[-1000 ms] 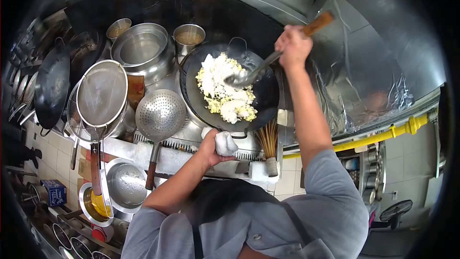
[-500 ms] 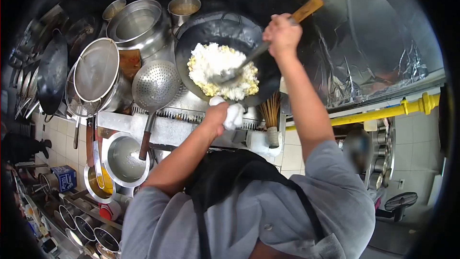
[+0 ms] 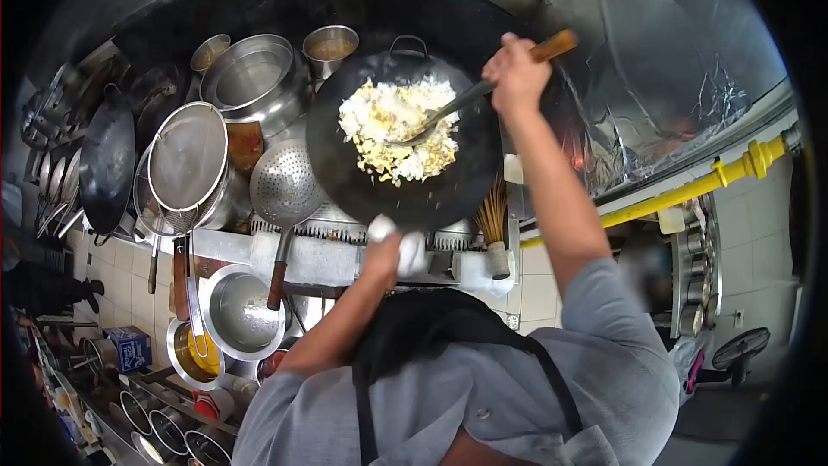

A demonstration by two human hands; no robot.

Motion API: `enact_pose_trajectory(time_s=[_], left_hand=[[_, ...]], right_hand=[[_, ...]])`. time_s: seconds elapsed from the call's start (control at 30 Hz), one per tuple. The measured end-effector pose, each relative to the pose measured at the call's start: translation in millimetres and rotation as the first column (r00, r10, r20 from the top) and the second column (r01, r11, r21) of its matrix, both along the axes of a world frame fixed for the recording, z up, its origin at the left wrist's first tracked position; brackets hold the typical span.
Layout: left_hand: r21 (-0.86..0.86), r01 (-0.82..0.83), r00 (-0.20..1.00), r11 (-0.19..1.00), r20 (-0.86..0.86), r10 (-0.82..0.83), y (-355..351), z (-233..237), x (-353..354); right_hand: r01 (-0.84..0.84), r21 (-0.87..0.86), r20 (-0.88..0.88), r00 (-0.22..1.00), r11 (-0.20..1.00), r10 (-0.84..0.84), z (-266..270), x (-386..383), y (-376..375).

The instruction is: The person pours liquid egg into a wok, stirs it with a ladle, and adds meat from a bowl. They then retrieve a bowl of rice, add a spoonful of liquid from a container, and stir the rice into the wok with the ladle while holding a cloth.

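White rice mixed with yellow egg (image 3: 401,125) lies in a large black wok (image 3: 345,185). My right hand (image 3: 520,73) is closed round the long handle of a metal ladle (image 3: 470,97) with a wooden end, and the ladle's bowl rests in the rice. At the wok's near edge, my left hand (image 3: 384,259) grips a bunched white cloth (image 3: 411,250); the cloth hides whatever part of the wok lies under it.
Left of the wok stand a perforated skimmer (image 3: 285,181), a mesh strainer (image 3: 188,155) and a metal pot (image 3: 250,73). A bamboo brush (image 3: 493,216) is at the right front. Below are a water bowl (image 3: 246,311) and a yellow gas pipe (image 3: 664,196) to the right.
The wok is tilted differently, with more of its near side showing. The rice and egg look more mixed and spread. My left hand and the cloth sit lower in view.
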State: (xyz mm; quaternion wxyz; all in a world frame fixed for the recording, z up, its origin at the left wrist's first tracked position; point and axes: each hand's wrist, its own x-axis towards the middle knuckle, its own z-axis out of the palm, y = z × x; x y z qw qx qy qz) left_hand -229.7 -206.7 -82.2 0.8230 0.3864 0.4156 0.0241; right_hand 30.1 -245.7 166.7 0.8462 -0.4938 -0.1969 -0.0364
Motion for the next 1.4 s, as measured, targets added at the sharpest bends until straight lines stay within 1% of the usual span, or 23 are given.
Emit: enact_pose_trajectory(time_s=[0.1, 0.13, 0.17, 0.23, 0.27, 0.33, 0.43, 0.47, 0.5, 0.57, 0.6, 0.7, 0.77, 0.83, 0.87, 0.9, 0.93, 1.07, 1.1, 1.17, 1.2, 1.23, 1.4], left_hand=[[-0.044, -0.013, 0.964, 0.999, 0.263, 0.024, -2, 36, -50], [0.020, 0.069, 0.998, 0.997, 0.001, -0.069, 2, 44, -39], [-0.088, 0.079, 0.997, 0.993, -0.004, -0.079, 12, 59, -15], [0.054, 0.182, 0.975, 0.982, 0.123, -0.187, 28, 3, 34], [0.061, 0.144, 0.983, 0.988, 0.107, -0.150, 26, -23, 38], [0.006, 0.074, 0.997, 0.997, 0.030, -0.074, 9, -14, 9], [-0.072, 0.020, 0.986, 0.997, 0.166, -0.007, 6, 86, -47], [0.050, 0.064, 0.960, 0.997, 0.270, -0.076, 2, 26, -41], [-0.082, 0.089, 0.996, 0.993, 0.001, -0.089, 9, 42, -20], [-0.096, 0.132, 0.985, 0.987, 0.126, -0.119, 31, 34, 23], [-0.088, 0.140, 0.984, 0.986, 0.120, -0.130, 30, 20, 21], [-0.010, 0.005, 0.997, 1.000, 0.081, -0.005, 3, 23, -7], [0.041, 0.079, 0.966, 0.996, 0.245, -0.087, 2, 36, -46], [0.021, 0.146, 0.982, 0.989, 0.122, -0.147, 9, 27, -30], [-0.155, 0.085, 0.995, 0.984, -0.033, -0.091, 18, 70, -5], [-0.164, 0.138, 0.985, 0.977, 0.126, -0.118, 30, 43, 20], [-0.078, 0.129, 0.985, 0.989, 0.128, -0.118, 30, 17, 31], [0.018, 0.074, 0.997, 0.997, 0.014, -0.075, 8, -21, -7], [0.105, 0.017, 0.974, 0.994, 0.225, -0.040, 5, -12, -24], [0.155, 0.225, 0.973, 0.962, -0.081, -0.215, 23, -2, -8], [-0.012, 0.210, 0.975, 0.978, -0.070, -0.211, 36, 38, 12], [-0.139, 0.090, 0.989, 0.986, 0.126, -0.072, 44, 31, 35], [-0.108, 0.043, 0.992, 0.993, 0.119, -0.030, 61, -14, 92]], right_hand=[[-0.110, 0.017, 0.033, 0.993, 0.994, 0.110, 49, -16, -34], [-0.082, -0.030, 0.056, 0.995, 0.996, 0.083, 46, -30, -39], [0.039, -0.095, 0.063, 0.997, 0.995, -0.033, 29, -46, -32], [-0.018, -0.022, 0.022, 1.000, 1.000, 0.018, -31, -50, -10], [-0.014, -0.011, 0.028, 0.999, 1.000, 0.014, -30, -42, -6], [0.019, 0.074, 0.053, 0.998, 0.997, -0.023, -20, -19, -2], [-0.165, 0.173, 0.060, 0.986, 0.971, 0.156, 35, -20, -32], [-0.149, 0.128, 0.077, 0.987, 0.981, 0.140, 44, -35, -37], [-0.150, 0.120, 0.068, 0.988, 0.981, 0.142, 29, -48, -34], [0.009, -0.059, 0.012, 1.000, 0.998, -0.008, -20, -65, -14], [-0.040, 0.004, -0.024, 0.999, 0.999, 0.040, -33, -62, -7], [0.012, 0.076, 0.019, 1.000, 0.997, -0.014, -20, -28, -9], [-0.107, 0.112, 0.004, 0.994, 0.988, 0.108, 20, -40, -28], [-0.082, 0.032, 0.036, 0.996, 0.996, 0.081, 24, -60, -38], [-0.069, 0.008, -0.001, 0.998, 0.998, 0.069, 7, -72, -33], [-0.056, -0.008, -0.033, 0.998, 0.998, 0.056, -16, -75, -24], [-0.065, 0.015, 0.031, 0.997, 0.998, 0.065, -40, -60, -18], [-0.015, 0.077, 0.099, 0.995, 0.997, 0.007, 7, -18, -7], [-0.035, 0.087, 0.114, 0.993, 0.996, 0.025, 35, -20, -11], [-0.032, 0.042, 0.221, 0.975, 0.999, 0.022, 82, -21, -20], [-0.049, 0.061, 0.234, 0.972, 0.997, 0.033, 98, -22, -21], [-0.060, 0.054, 0.256, 0.966, 0.997, 0.044, 112, -27, -21], [-0.044, 0.133, 0.280, 0.960, 0.990, 0.004, 92, 0, -6]])
